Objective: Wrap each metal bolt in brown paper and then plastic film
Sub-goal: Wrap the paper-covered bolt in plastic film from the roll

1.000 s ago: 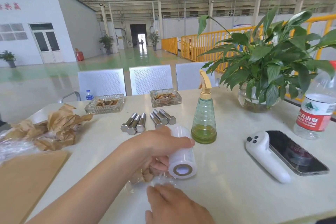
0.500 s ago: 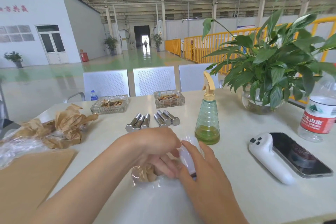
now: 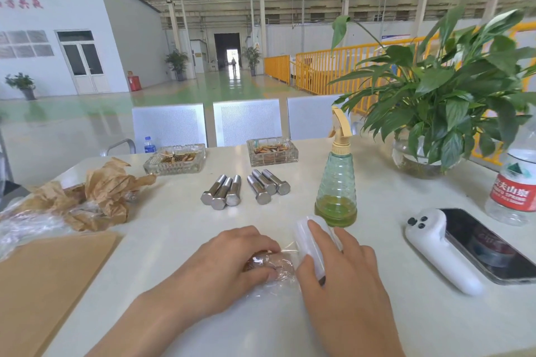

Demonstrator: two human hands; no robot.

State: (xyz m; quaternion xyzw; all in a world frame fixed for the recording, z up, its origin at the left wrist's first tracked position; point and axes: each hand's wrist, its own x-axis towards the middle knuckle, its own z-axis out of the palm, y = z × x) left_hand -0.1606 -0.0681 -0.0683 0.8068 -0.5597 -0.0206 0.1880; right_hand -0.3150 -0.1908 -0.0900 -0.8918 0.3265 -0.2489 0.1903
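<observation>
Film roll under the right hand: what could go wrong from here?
1. The right hand holds the film roll right beside the spray bottle; a wide pull might tip it.
2. The film between roll and wrapped bolt looks thin and could bunch or tear.
3. If the left hand eases off, the bolt may roll.

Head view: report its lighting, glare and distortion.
Head view: even overhead strip lighting, soft shadows under the bare bolts; glare on the green floor and the phone; wide-angle bending of the plant and the edges; the film roll under the right hand looks washed out.
</observation>
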